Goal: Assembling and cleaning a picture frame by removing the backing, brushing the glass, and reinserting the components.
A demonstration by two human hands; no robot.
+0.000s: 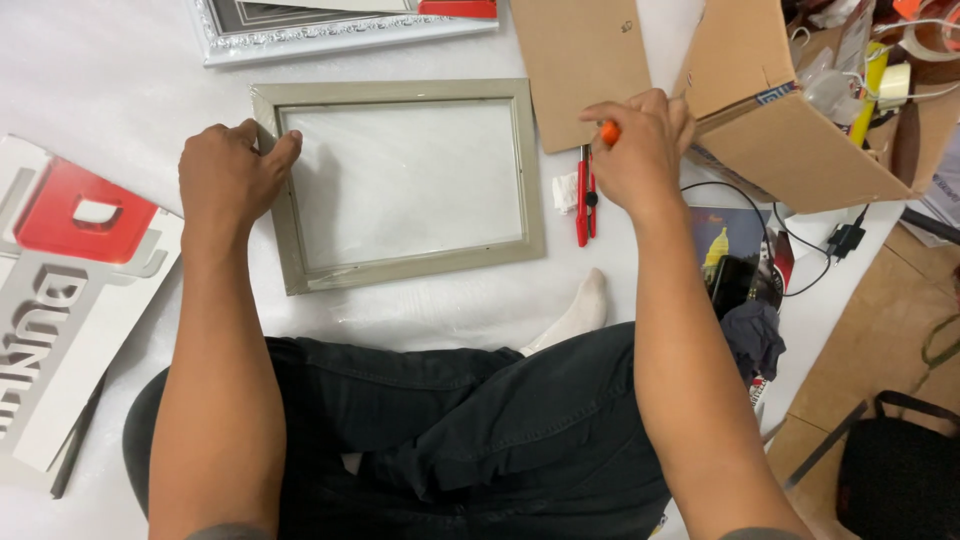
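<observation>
A grey-green picture frame (530, 170) lies flat on the white floor sheet in front of me, its clear pane facing up. My left hand (230, 175) rests on the frame's left edge, fingers curled over the upper left corner. My right hand (635, 145) hovers to the right of the frame, closed around a small orange-tipped tool (609, 132) whose body is hidden in the fist. Red-handled pliers (584, 195) lie on the sheet just below that hand, beside a crumpled white scrap (565, 190).
A cardboard sheet (580, 60) and an open cardboard box (790, 120) sit at the upper right. A silver ornate frame (330, 35) lies at the top. A red and white sign board (70, 280) lies at left. Cables, a phone and cloth crowd the right side.
</observation>
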